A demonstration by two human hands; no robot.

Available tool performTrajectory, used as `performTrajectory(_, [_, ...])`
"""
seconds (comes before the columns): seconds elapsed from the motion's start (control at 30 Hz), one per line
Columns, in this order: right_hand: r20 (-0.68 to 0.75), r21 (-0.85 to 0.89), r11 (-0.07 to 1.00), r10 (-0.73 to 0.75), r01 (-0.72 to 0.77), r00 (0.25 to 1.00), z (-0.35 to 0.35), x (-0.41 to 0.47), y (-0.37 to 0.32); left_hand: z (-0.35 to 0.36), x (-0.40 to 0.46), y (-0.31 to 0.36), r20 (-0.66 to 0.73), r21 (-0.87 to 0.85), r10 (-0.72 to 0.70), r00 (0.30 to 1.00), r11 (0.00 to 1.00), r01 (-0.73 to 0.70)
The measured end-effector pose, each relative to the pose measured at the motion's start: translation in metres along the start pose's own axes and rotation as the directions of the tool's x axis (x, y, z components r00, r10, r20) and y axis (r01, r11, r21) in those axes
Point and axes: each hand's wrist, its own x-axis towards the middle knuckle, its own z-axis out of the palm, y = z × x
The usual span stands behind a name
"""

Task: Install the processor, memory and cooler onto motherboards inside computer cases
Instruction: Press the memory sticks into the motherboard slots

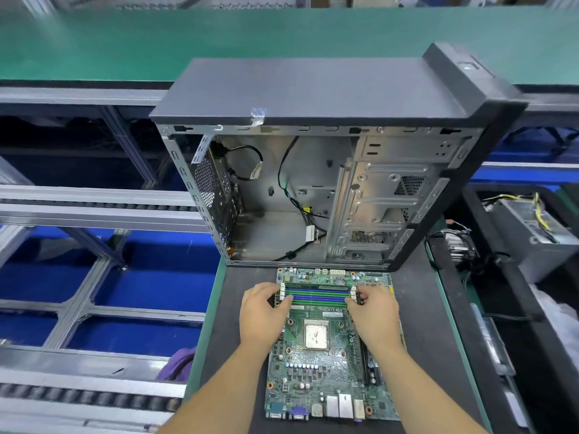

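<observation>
PC assembly line, factory floor: green conveyor belt (94, 42), roller tracks (94, 399) on aluminium framing (78, 305), open computer case (313, 183) on bench (416, 308).

Two bare forearms rise from the frame's lower edge — no sleeves, gloves or rings; left hand (262, 314), right hand (374, 313).

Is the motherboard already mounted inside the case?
No: the motherboard lies flat on the dark mat in front of the open case.
</observation>
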Motion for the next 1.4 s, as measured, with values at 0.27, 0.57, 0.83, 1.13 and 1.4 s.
performTrajectory(0.27, [0.004, 0.058, 0.998, 0.037, -0.037, 0.999, 0.005, -0.001, -0.004, 0.006, -0.006, 0.001, 0.020, 0.027, 0.002, 1.000, 1.000, -0.002])
performTrajectory(0.57, [0.078, 0.049, 0.999, -0.008, 0.004, 0.997, 0.000, 0.006, 0.002, 0.003, 0.000, 0.000, 0.089, 0.117, 0.010, 0.996, 0.993, -0.020])
performTrajectory(0.83, [0.034, 0.090, 0.994, -0.065, 0.062, 0.997, -0.009, 0.005, 0.004, -0.004, 0.001, 0.001, 0.068, -0.021, -0.036, 0.997, 0.999, 0.038])
performTrajectory(1.13, [-0.076, 0.356, 0.934, 0.059, -0.029, 0.995, -0.031, 0.005, 0.020, -0.006, 0.007, 0.034, -0.160, 0.222, -0.050, 0.986, 0.971, 0.086])
performTrajectory(1.4, [0.095, -0.065, 0.987, 0.154, -0.148, 0.983, -0.030, -0.012, 0.031, 0.004, -0.012, 0.042, -0.053, 0.225, -0.252, 0.966, 0.940, 0.257])
